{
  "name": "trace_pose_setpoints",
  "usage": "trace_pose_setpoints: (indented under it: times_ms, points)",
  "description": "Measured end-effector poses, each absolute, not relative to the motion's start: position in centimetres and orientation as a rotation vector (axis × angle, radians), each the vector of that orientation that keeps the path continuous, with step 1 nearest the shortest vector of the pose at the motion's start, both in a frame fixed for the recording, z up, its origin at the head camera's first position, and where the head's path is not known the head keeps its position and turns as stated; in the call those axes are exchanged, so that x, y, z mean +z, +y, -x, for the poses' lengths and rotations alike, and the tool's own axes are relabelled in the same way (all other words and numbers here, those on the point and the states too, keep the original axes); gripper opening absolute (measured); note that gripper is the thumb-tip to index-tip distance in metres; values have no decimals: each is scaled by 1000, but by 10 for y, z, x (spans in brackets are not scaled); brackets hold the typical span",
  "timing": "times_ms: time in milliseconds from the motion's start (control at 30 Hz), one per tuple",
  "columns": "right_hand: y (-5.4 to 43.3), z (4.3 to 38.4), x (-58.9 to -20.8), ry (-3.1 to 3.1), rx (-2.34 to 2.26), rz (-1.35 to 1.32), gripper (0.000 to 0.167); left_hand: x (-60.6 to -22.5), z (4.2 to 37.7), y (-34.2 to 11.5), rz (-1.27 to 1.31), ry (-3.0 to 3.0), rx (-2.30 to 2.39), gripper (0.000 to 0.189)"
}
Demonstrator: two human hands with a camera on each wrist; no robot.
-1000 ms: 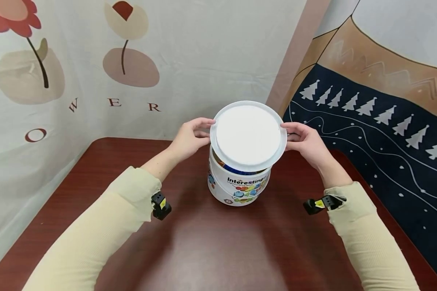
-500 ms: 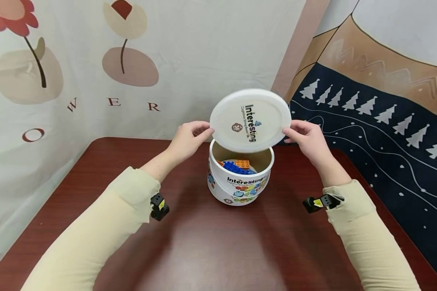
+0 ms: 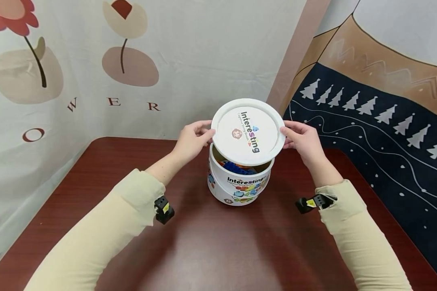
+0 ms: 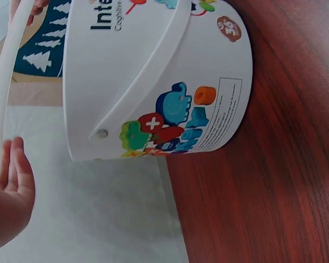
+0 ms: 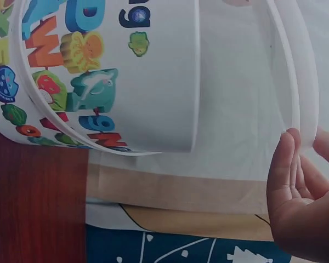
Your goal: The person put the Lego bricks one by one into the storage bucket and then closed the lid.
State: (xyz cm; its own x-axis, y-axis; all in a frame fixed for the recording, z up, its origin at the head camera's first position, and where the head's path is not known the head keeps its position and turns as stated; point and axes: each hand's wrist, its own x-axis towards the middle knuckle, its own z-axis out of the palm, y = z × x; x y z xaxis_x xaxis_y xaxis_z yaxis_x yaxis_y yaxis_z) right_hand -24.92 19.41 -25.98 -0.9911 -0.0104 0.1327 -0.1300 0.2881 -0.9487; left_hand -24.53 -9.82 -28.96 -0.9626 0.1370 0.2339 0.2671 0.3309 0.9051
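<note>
Both hands hold a round white lid (image 3: 247,139) with printed lettering by its opposite edges. My left hand (image 3: 192,139) pinches its left rim and my right hand (image 3: 303,139) its right rim. Tilted toward me, the lid hangs over the mouth of a white bucket (image 3: 236,192) printed with colourful shapes. Under its near edge, blue building bricks (image 3: 238,167) show inside the bucket; the lid hides the rest of the contents. Each wrist view shows a gap between the lid (image 4: 4,76) and the bucket's rim, with fingers at the lid's edge (image 5: 310,82).
The bucket stands toward the back of a dark red wooden table (image 3: 218,250). Behind it hangs a pale cloth (image 3: 204,48) with flower prints. A dark blue cloth (image 3: 368,149) with white trees borders the right side. The bucket's white handle (image 4: 153,66) hangs down its front.
The lid was first lifted and its blank side faced up; half a second ago it was tilted with its printed side showing. Now it is lower and flatter over the bucket.
</note>
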Motion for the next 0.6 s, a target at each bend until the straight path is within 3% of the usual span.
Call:
trace_pose_setpoints:
  times_ms: [600]
  points:
    - [191,255,-279,-2798,1608,80,41,-306,243,-94,226,-2674,-1619,42]
